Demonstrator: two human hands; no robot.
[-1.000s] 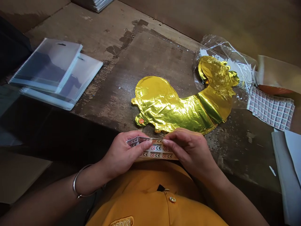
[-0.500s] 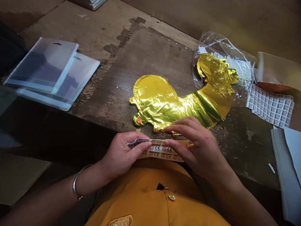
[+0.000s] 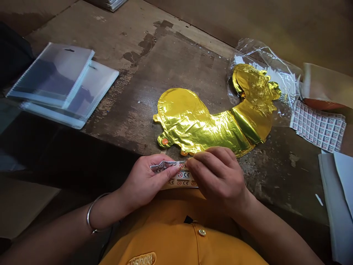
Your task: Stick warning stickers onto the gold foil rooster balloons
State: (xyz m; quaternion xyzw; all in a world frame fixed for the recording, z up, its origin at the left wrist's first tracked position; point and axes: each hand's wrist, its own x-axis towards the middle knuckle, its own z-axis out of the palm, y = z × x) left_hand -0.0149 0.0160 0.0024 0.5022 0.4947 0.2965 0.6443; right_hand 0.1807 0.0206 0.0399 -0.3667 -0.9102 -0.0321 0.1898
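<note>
Close to my body, a folded sheet of CE-mark stickers (image 3: 183, 175) is gripped in my left hand (image 3: 145, 180), with the thumb flat along its front. My right hand (image 3: 220, 176) has its fingers bunched in a pinch at the sheet's upper edge and covers the right part of it. Whether a loose sticker is between those fingertips is hidden. Just beyond my hands, flat gold foil balloons (image 3: 190, 121) lie on the worn wooden table (image 3: 132, 103). An orange round sticker (image 3: 164, 141) shows on a tab at their left end.
Clear plastic sleeves (image 3: 55, 73) lie in a pile at the table's left edge. On the right are a clear bag with white pieces (image 3: 285, 79), printed sticker sheets (image 3: 317, 125) and white sheets (image 3: 335, 191). A paper stack (image 3: 113, 3) stands at the far edge.
My right hand has moved slightly left along the sticker sheet, and its spread fingers have closed into a pinch at the upper edge. My left hand keeps its hold.
</note>
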